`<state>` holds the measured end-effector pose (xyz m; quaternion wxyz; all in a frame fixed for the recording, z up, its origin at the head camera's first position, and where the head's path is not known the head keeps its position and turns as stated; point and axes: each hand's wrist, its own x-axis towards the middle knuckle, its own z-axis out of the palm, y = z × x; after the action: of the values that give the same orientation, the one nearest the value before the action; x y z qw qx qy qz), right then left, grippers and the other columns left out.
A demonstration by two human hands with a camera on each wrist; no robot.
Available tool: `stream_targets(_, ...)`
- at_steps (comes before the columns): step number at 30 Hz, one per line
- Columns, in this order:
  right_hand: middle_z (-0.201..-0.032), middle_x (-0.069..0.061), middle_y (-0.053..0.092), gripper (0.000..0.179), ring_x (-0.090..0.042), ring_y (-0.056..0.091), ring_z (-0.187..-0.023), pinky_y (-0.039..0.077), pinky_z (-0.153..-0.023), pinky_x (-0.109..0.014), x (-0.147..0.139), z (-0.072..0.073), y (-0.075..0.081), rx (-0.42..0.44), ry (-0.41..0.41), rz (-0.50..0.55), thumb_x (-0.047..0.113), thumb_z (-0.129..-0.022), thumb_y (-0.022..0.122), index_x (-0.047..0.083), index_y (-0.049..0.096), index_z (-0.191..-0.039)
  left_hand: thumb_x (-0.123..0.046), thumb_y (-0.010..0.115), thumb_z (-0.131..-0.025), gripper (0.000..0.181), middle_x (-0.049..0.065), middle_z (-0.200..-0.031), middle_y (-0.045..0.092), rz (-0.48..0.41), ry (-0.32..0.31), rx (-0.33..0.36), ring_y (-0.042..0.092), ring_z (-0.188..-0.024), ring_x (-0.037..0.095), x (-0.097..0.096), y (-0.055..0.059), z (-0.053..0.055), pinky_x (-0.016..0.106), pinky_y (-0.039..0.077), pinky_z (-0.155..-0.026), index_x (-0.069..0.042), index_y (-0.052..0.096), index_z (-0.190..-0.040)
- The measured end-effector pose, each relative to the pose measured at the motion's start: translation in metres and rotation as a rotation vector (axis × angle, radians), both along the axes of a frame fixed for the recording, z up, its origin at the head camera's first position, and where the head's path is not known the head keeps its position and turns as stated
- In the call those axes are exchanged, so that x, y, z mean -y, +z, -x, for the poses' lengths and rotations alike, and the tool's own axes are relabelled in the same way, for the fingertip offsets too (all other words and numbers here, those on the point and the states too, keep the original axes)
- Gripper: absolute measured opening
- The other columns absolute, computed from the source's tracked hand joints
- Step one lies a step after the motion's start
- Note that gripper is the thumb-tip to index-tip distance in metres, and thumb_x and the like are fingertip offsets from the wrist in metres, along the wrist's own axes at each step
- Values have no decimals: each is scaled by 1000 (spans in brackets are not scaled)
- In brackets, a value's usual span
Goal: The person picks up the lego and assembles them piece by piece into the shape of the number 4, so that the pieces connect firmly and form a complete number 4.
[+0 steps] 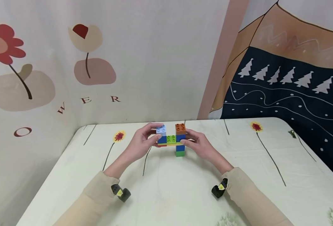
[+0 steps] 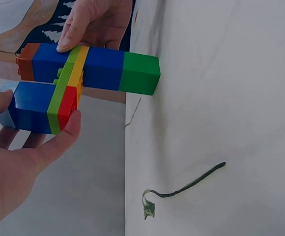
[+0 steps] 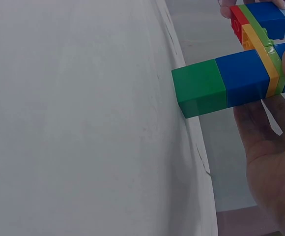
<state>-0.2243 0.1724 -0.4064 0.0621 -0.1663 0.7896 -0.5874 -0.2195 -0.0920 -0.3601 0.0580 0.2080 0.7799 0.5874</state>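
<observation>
Both hands hold one structure of toy building bricks. Its right column has a brown brick on top, blue bricks below, and a green brick at the foot. Flat lime pieces run across to a shorter left column, where a light blue brick tops a blue one. Under the lime layer lie a yellow piece and a red piece. My left hand pinches the left column between thumb and fingers. My right hand grips the right column near its blue brick. Whether the foot touches the table I cannot tell.
A table with a pale, flower-printed cloth lies beneath the hands. Behind it hangs a light printed curtain, with a dark tree-patterned part at the right. Each sleeve has a small black camera at the wrist.
</observation>
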Motion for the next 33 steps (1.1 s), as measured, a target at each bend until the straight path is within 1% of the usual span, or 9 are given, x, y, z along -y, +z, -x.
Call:
stream_targets(4,-137,-20,63,62,-35,60,-126,49,-105,-48,0,0,-1,0,-2,-7,25,-101,68,4,44,-155,-6,63,-102,45,16,-140,52,-17,-26,46,58,-123,35,2,2,2,35,60,-85,-11,55,-146)
stream_targets(8,-136,-18,64,62,-34,61,-125,49,-105,-48,-1,0,-1,0,-6,-23,26,-101,69,6,46,-154,-9,65,-102,50,15,-143,52,-15,-51,100,57,-126,35,6,3,4,40,58,-91,-14,52,-150)
stream_targets(10,-135,-17,64,61,-34,61,-125,49,-105,-48,-2,0,-2,-1,-6,-28,27,-101,69,6,47,-154,-8,67,-100,57,15,-146,51,7,-55,92,54,-131,34,8,2,3,42,55,-97,-16,47,-154)
stream_targets(13,-134,-17,65,60,-33,62,-124,50,-104,-48,-2,1,-4,-3,-11,-31,29,-101,69,5,49,-152,-2,70,-96,72,15,-151,48,45,-41,64,48,-139,33,10,-4,2,47,50,-104,-17,39,-159)
stream_targets(16,-133,-17,66,57,-33,63,-123,50,-104,-48,-1,1,-5,-6,-15,-22,28,-101,69,4,51,-150,0,73,-93,78,15,-150,49,68,-18,57,48,-139,33,12,-12,1,48,49,-105,-15,36,-159)
stream_targets(20,-132,-18,66,55,-33,62,-124,50,-104,-47,0,0,-5,-9,-10,-5,25,-101,69,3,52,-149,-1,73,-93,70,15,-145,55,83,2,75,54,-133,33,14,-22,2,42,53,-101,-8,41,-155)
stream_targets(23,-132,-17,67,54,-32,62,-123,50,-104,-47,0,0,-5,-19,-12,0,25,-101,69,3,53,-148,-2,73,-93,64,14,-140,60,72,21,80,58,-128,31,15,-26,4,38,55,-98,-5,46,-151)
stream_targets(27,-130,-15,68,54,-30,63,-122,50,-105,-47,1,0,-4,-29,-25,-7,26,-100,70,4,55,-146,-2,74,-93,57,13,-135,64,46,45,87,61,-124,29,15,-28,8,37,56,-96,-5,53,-146)
stream_targets(33,-129,-16,69,52,-31,64,-122,52,-102,-47,2,2,0,-1,-48,0,27,-100,70,3,57,-144,-3,73,-94,57,14,-135,65,8,63,114,61,-125,30,14,-26,9,37,56,-96,-6,53,-147)
